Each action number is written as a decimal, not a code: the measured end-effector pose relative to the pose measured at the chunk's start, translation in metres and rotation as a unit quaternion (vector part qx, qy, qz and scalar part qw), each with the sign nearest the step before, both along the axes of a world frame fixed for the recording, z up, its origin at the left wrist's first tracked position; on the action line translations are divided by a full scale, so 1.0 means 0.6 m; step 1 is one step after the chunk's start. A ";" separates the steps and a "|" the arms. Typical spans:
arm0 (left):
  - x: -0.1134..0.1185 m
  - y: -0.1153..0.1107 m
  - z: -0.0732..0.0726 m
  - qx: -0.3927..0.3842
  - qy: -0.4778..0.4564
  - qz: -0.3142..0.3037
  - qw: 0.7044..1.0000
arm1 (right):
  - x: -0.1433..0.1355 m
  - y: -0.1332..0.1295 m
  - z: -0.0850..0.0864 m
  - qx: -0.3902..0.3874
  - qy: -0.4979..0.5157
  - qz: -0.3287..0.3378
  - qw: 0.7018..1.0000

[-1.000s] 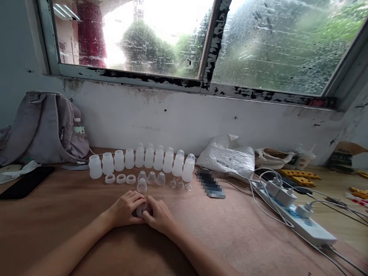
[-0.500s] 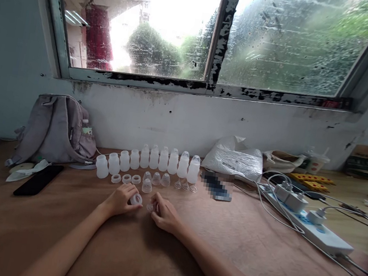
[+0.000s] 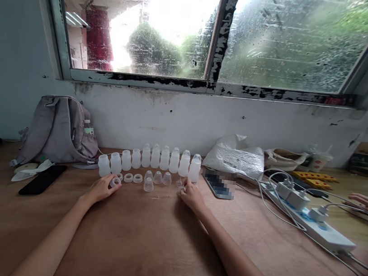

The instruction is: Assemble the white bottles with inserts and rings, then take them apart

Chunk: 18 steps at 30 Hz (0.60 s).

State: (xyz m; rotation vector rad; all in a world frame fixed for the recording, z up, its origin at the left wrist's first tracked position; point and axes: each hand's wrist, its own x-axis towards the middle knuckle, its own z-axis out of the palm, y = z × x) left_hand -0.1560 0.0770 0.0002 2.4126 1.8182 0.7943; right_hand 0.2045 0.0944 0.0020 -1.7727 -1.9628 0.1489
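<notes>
The left hand (image 3: 99,188) pinches a ring (image 3: 115,183) near the white rings (image 3: 137,180) on the tabletop (image 3: 142,237). The right hand (image 3: 193,197) is at the small clear pieces (image 3: 178,183); its grip I cannot tell. Lowering the ring flat, without pushing the others, seems best.

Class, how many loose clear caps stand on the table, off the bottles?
4: left cap, middle cap and right cap in a row, plus a front cap partly hiding the left one.
</notes>
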 end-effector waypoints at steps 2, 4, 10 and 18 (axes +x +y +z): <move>0.000 0.001 -0.001 0.005 0.007 -0.013 1.000 | 0.011 0.007 -0.004 -0.011 0.007 -0.002 1.000; 0.000 0.001 -0.002 0.004 0.011 -0.019 1.000 | 0.019 0.012 -0.007 -0.015 0.016 0.002 1.000; 0.002 0.000 -0.002 0.016 0.023 -0.029 0.999 | 0.024 0.019 -0.011 -0.014 0.024 0.046 0.999; -0.003 0.003 -0.005 0.033 0.026 -0.033 0.999 | 0.021 0.018 -0.012 -0.005 0.027 0.080 0.996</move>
